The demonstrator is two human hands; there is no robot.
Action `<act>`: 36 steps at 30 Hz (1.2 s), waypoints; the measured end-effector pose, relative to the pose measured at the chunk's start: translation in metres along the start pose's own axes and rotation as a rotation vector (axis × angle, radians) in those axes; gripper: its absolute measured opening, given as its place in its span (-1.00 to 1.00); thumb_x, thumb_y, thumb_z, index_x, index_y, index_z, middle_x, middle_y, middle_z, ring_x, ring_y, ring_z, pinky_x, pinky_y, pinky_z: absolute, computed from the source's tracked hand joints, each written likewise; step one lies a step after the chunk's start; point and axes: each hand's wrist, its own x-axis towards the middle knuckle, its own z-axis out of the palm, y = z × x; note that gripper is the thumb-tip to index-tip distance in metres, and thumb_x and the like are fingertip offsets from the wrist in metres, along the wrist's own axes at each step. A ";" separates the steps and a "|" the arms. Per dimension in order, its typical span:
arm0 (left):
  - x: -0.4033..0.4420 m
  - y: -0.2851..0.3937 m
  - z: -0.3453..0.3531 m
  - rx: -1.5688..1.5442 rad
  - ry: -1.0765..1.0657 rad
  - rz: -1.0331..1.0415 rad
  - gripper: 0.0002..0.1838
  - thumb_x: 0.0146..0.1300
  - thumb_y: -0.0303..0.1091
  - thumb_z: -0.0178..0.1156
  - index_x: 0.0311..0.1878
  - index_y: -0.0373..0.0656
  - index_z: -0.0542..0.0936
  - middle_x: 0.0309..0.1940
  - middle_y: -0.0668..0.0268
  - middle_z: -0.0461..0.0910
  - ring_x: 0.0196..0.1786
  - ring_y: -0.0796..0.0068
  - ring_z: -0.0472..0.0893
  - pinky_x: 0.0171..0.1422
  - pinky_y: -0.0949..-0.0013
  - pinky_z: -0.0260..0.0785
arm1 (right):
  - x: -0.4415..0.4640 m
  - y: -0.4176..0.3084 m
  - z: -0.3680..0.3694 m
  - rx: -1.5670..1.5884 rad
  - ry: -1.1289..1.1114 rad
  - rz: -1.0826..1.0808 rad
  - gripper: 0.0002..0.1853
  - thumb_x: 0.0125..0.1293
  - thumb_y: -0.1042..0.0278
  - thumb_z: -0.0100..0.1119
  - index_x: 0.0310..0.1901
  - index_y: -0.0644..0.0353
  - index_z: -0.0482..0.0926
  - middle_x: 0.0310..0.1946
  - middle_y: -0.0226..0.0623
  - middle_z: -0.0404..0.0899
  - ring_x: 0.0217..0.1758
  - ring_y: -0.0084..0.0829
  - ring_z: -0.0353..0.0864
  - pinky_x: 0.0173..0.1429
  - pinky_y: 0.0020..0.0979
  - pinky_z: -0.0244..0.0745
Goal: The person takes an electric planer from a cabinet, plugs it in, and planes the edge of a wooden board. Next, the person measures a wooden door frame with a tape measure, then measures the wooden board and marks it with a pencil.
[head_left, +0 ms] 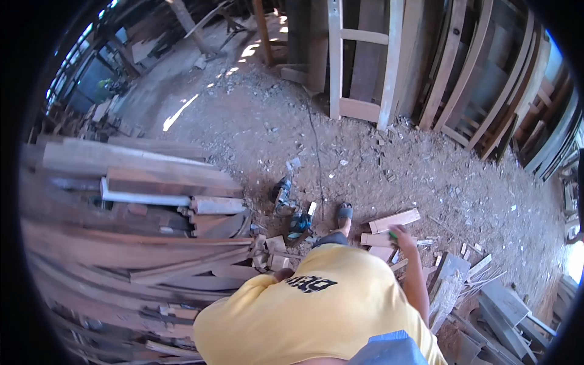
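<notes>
My right hand [403, 238] reaches out on the right, over cut wood pieces, with its fingers closed around a small green object [393, 235]. Most of that object is covered by the fingers, so its kind does not show. My left hand [283, 275] is a dark shape at the front of my yellow shirt [340, 304], its fingers hidden. Just ahead of it on the ground sit a teal power tool [299, 224] and a darker tool [282, 190]. Under my right hand lie a wooden block [395, 220] and another board piece [372, 239].
Stacked planks [170, 182] fill the left side. Door-like wooden frames [365, 36] lean along the back right. A black cord [316, 140] crosses the littered dirt floor. Offcuts and grey boards [450, 274] lie at the lower right. My sandalled foot [344, 213] stands ahead.
</notes>
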 end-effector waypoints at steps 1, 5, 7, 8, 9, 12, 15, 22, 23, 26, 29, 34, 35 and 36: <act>0.020 0.012 -0.035 0.015 -0.016 0.002 -0.62 0.42 -0.06 0.20 0.09 -0.13 0.69 -0.15 0.02 0.75 -0.06 0.06 0.75 0.10 0.05 0.53 | 0.030 0.036 -0.027 0.157 0.199 0.012 -0.63 0.45 -0.02 0.27 -0.02 0.15 0.65 -0.41 -0.36 0.61 -0.57 -0.58 0.52 -0.55 -0.46 0.40; 0.142 0.085 -0.209 0.000 0.110 0.093 -0.61 0.44 -0.05 0.19 0.06 -0.18 0.66 -0.20 0.00 0.74 -0.10 0.10 0.74 0.08 0.07 0.52 | 0.059 0.212 -0.145 -0.629 0.496 0.075 -0.50 0.47 -0.05 0.11 0.09 0.27 0.69 -0.01 0.11 0.69 0.11 0.02 0.65 0.17 -0.05 0.51; 0.184 0.135 -0.304 -0.145 0.562 0.193 -0.62 0.40 -0.05 0.16 -0.02 -0.20 0.64 -0.03 -0.02 0.71 0.06 -0.05 0.69 0.12 -0.02 0.50 | 0.036 0.206 -0.152 -0.798 0.332 0.095 -0.45 0.48 -0.08 0.04 0.16 0.25 0.68 0.12 0.23 0.65 0.27 0.17 0.60 0.32 -0.01 0.47; 0.141 0.208 -0.361 -0.236 0.608 0.013 -0.63 0.43 -0.05 0.10 -0.02 -0.18 0.64 -0.03 -0.04 0.70 0.08 -0.05 0.69 0.15 -0.03 0.50 | 0.019 0.202 -0.154 -0.923 0.228 0.033 -0.43 0.47 -0.11 0.00 0.16 0.25 0.67 0.15 0.26 0.63 0.26 0.22 0.59 0.33 0.02 0.45; 0.155 0.225 -0.402 -0.191 0.654 0.105 -0.59 0.46 0.01 0.07 -0.01 -0.15 0.66 0.01 0.00 0.72 0.12 -0.06 0.68 0.20 -0.03 0.50 | 0.030 0.228 -0.159 -0.839 0.292 0.158 -0.44 0.48 -0.09 -0.02 0.12 0.26 0.69 0.12 0.23 0.65 0.23 0.21 0.61 0.32 0.01 0.47; 0.222 0.266 -0.487 -0.469 0.833 0.244 -0.60 0.44 -0.01 0.21 0.11 -0.11 0.67 0.03 0.16 0.75 0.11 0.13 0.71 0.18 0.12 0.53 | 0.041 0.197 -0.126 -0.751 0.291 0.097 -0.47 0.49 -0.08 -0.06 0.01 0.22 0.72 0.07 0.18 0.68 0.20 0.17 0.63 0.33 -0.01 0.49; 0.237 0.334 -0.523 -0.750 0.703 0.317 -0.63 0.45 -0.04 0.23 0.15 -0.05 0.67 -0.05 0.31 0.75 -0.01 0.33 0.70 0.10 0.22 0.52 | 0.097 0.139 -0.092 -0.659 0.266 0.148 -0.52 0.47 -0.04 -0.02 0.05 0.17 0.71 0.09 0.12 0.68 0.22 0.11 0.63 0.34 -0.02 0.50; 0.268 0.420 -0.556 -0.729 0.107 0.160 -0.67 0.45 -0.04 0.24 0.15 0.05 0.67 -0.13 0.49 0.69 -0.10 0.55 0.61 -0.02 0.31 0.47 | 0.271 0.036 -0.101 -0.637 0.205 0.165 -0.59 0.42 0.05 0.07 0.14 0.07 0.67 0.13 -0.01 0.68 0.28 -0.01 0.61 0.35 -0.04 0.51; 0.325 0.384 -0.548 -0.639 0.151 0.244 -0.59 0.43 0.03 0.24 0.20 0.05 0.65 -0.07 0.43 0.71 -0.07 0.42 0.66 0.00 0.22 0.51 | 0.298 0.020 -0.109 -0.658 0.196 0.165 -0.59 0.41 0.06 0.08 0.15 0.05 0.67 0.14 -0.02 0.68 0.29 -0.02 0.61 0.35 -0.05 0.51; 0.370 0.338 -0.538 -0.015 0.448 0.259 -0.55 0.44 0.07 0.10 0.03 -0.10 0.72 -0.11 0.17 0.78 -0.05 0.14 0.73 0.03 0.07 0.52 | 0.378 -0.024 -0.142 -0.746 0.175 0.178 -0.59 0.39 0.10 0.12 0.19 0.01 0.65 0.16 -0.08 0.68 0.31 -0.08 0.60 0.36 -0.06 0.52; 0.370 0.319 -0.549 0.105 0.044 0.003 -0.44 0.43 0.14 0.11 0.26 -0.05 0.65 0.21 0.03 0.66 0.27 0.03 0.64 0.35 0.02 0.44 | 0.491 -0.086 -0.183 -1.040 0.122 0.092 -0.58 0.36 0.14 0.16 0.23 -0.04 0.64 0.17 -0.13 0.69 0.34 -0.13 0.59 0.36 -0.07 0.52; 0.389 0.321 -0.581 0.179 0.171 0.018 -0.54 0.41 0.04 0.17 0.16 -0.06 0.71 0.05 0.02 0.72 0.14 0.05 0.69 0.23 -0.01 0.51 | 0.577 -0.276 -0.206 -0.444 0.314 -0.061 -0.78 0.30 0.20 0.26 -0.27 0.18 0.74 -0.59 -0.22 0.65 -0.55 -0.28 0.66 -0.30 -0.18 0.59; 0.389 0.338 -0.597 0.092 0.221 -0.016 -0.56 0.40 0.02 0.17 0.12 -0.07 0.73 0.02 0.01 0.73 0.11 0.03 0.70 0.20 -0.03 0.52 | 0.588 -0.313 -0.201 -0.323 0.306 -0.072 -0.76 0.32 0.19 0.25 -0.25 0.20 0.72 -0.57 -0.24 0.64 -0.56 -0.33 0.64 -0.33 -0.22 0.56; 0.398 0.355 -0.616 0.038 0.204 -0.075 -0.56 0.38 0.00 0.15 0.15 -0.03 0.72 0.10 -0.01 0.70 0.16 -0.08 0.68 0.25 -0.06 0.51 | 0.600 -0.344 -0.199 -0.200 0.302 -0.087 -0.74 0.33 0.18 0.24 -0.24 0.23 0.71 -0.56 -0.26 0.64 -0.56 -0.39 0.63 -0.37 -0.26 0.53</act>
